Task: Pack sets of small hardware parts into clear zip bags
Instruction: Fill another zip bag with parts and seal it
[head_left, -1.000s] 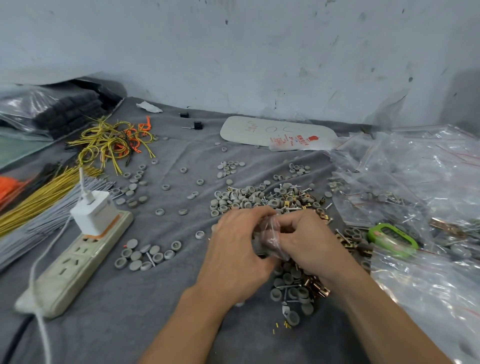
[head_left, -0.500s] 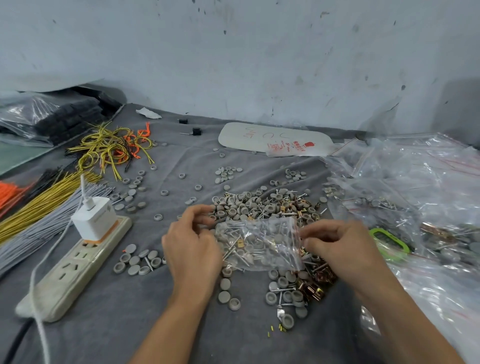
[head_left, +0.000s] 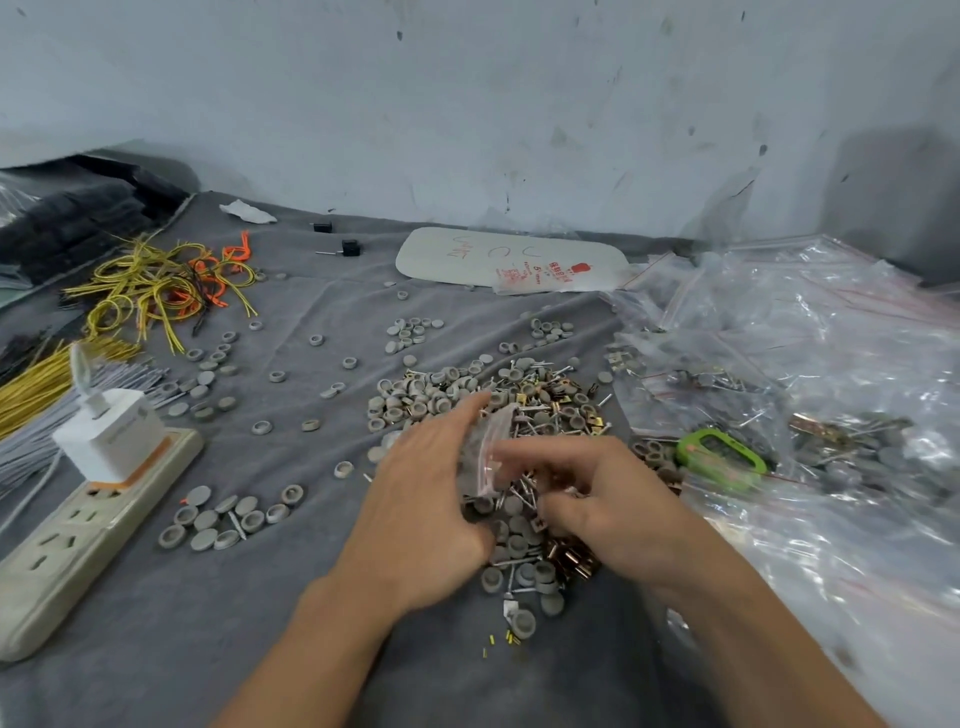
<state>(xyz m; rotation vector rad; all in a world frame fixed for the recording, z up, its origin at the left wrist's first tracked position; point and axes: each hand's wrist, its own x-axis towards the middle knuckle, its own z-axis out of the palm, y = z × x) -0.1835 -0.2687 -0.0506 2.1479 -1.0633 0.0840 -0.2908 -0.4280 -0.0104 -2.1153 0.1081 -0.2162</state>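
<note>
1. Hands met over the middle of the surface (head_left: 156, 649). The left hand (head_left: 426, 504) held the small zip bag (head_left: 485, 452) on edge, with its red strip turned towards the right hand (head_left: 618, 514). The right hand was blurred, with its forefinger stretched to that strip; whether it pinched the bag I cannot tell.
2. A power strip (head_left: 78, 545) lay along the left edge with a white charger (head_left: 111, 434) plugged into it. Looped yellow wires (head_left: 150, 291) lay towards the far left corner.
3. A small cluster of grey caps (head_left: 228, 519) sat between the strip and the left hand.
4. The main pile of loose parts (head_left: 524, 395), made up of caps, pins and brassy pieces, spread under and beyond both hands.
5. A green device (head_left: 722, 457) lay just right of the pile, at the foot of the heap of clear bags (head_left: 831, 364) that covered the right edge.
6. Judging by the grip, the step in hand was closing a filled bag. The next move would call for pressing the strip shut along its whole length, then laying the bag on the heap at the right.
</note>
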